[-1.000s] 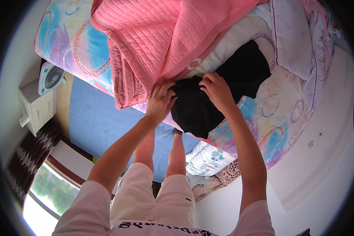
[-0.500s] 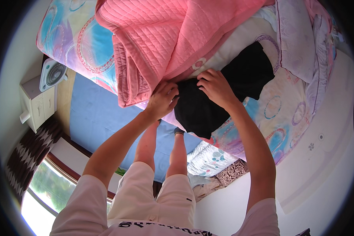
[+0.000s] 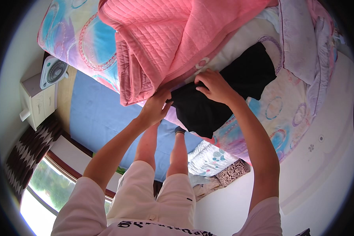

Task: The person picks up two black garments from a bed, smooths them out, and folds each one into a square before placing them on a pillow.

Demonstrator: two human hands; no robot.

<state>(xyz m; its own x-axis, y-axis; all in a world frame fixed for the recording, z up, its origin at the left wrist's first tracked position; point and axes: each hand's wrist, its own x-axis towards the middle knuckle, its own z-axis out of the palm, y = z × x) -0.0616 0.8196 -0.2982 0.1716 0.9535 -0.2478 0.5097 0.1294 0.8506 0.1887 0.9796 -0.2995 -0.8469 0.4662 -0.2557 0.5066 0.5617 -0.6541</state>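
Both hands have shifted slightly along the black garment (image 3: 224, 94), which lies at centre frame on the patterned bed sheet (image 3: 279, 114). Left hand (image 3: 155, 107) pinches its near edge beside the pink quilt (image 3: 173, 43); right hand (image 3: 214, 86) presses flat on the cloth, fingers curled.

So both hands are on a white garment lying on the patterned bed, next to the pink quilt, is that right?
Not quite: the garment is black, not white. The head view shows the left hand at its edge and the right hand flat on it, on the patterned bed, next to the pink quilt.
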